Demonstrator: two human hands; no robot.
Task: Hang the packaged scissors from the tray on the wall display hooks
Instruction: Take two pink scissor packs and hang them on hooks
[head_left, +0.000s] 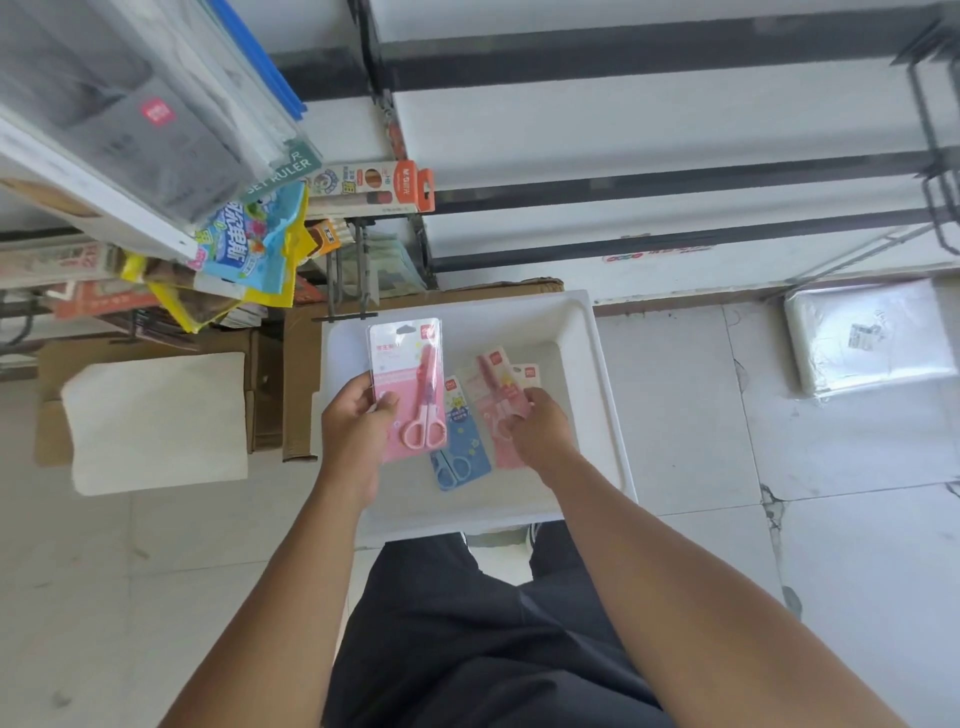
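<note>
A white tray (597, 374) rests on the floor below the slat wall. My left hand (358, 415) holds a pink packaged scissors (410, 384) upright above the tray's left side. My right hand (540, 431) reaches into the tray, its fingers closed on another pink packaged scissors (493, 400) lying there. A blue packaged scissors (460, 447) lies flat between the two hands. One more pack (530, 375) peeks out behind the right hand. Black display hooks (940, 208) stick out of the wall at the far right.
Hanging stationery packs (249, 244) and a pencil box (374, 187) crowd the wall at upper left. Cardboard boxes (296, 374) and a white bag (156, 421) stand left of the tray. A wrapped white bundle (867, 338) lies at right. My legs stand just behind the tray.
</note>
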